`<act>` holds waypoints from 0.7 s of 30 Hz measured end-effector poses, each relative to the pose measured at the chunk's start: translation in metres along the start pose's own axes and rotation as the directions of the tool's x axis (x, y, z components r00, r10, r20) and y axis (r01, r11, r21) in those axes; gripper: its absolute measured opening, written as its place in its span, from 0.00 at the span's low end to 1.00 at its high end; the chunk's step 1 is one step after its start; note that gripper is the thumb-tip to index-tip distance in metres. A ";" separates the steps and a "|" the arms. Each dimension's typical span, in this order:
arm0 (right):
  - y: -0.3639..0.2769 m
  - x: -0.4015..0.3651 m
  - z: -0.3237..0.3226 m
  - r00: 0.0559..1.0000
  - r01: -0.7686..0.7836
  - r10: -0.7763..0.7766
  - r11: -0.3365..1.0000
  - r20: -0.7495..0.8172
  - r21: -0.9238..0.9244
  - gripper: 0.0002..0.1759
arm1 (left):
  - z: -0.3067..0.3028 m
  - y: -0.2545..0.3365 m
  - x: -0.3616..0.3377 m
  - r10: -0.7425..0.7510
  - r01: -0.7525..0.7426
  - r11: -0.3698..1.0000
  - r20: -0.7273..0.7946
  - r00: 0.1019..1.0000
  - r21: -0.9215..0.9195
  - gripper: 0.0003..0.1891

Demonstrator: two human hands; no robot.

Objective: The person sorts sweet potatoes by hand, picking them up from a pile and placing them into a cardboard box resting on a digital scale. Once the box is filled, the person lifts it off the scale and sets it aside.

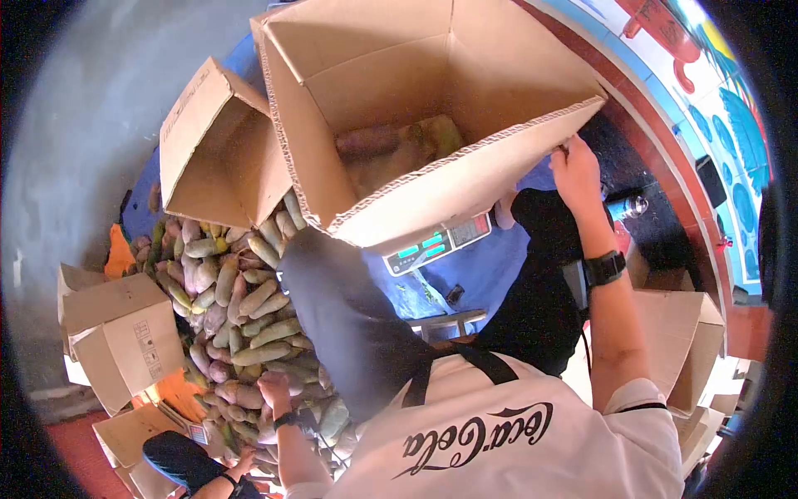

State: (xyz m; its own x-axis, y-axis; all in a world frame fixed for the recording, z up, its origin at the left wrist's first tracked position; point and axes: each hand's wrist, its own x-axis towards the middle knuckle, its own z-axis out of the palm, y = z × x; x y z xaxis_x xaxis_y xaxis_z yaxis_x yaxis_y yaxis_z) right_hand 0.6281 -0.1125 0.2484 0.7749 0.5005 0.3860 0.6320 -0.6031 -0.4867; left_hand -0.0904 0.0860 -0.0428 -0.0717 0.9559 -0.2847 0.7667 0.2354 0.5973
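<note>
My right hand (pixel 576 169) is closed on the upper right edge of a large open cardboard box (pixel 465 179), thumb and fingers on the rim. Several long vegetables (pixel 366 141) lie at the bottom of that box. Its near wall overhangs a digital scale (pixel 436 247) with lit green displays. Low on the left, my left hand (pixel 277 389) is down at a big heap of long green and pinkish radish-like vegetables (pixel 258 312). Its fingers are curled, and whatever lies within them is hidden.
Another person's hand (pixel 241 466) and dark cap (pixel 174 457) are at the lower left, beside the heap. Open cardboard boxes stand at the upper left (pixel 220 145), left (pixel 125 324) and right (pixel 677 341). A metal bottle (pixel 629 208) lies on the right. My knees flank the scale.
</note>
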 end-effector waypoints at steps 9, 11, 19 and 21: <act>0.000 -0.003 -0.001 1.000 0.011 -0.011 1.000 -0.020 0.003 0.12 | -0.010 0.198 -0.037 0.182 -0.180 0.983 -0.167 0.969 0.031 0.32; 0.004 -0.004 -0.001 0.998 0.057 -0.056 0.998 -0.035 0.029 0.13 | -0.023 0.238 -0.036 0.314 -0.331 0.943 -0.251 0.916 -0.026 0.33; 0.002 -0.004 -0.008 0.999 0.009 -0.011 0.999 0.034 0.048 0.13 | -0.078 0.467 -0.113 0.540 -0.772 0.611 -0.621 0.568 -0.174 0.35; 0.002 -0.004 -0.008 0.999 -0.008 0.006 0.999 0.040 0.045 0.13 | -0.073 0.504 -0.128 0.553 -0.834 0.495 -0.651 0.520 -0.245 0.35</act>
State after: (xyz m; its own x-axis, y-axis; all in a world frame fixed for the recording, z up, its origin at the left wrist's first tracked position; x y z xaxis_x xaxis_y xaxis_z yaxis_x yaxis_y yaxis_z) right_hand 0.6265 -0.1205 0.2521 0.7776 0.5215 0.3512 0.6248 -0.5785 -0.5243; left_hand 0.2592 0.0946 0.3495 -0.0284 0.7414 0.6705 0.2834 -0.6373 0.7166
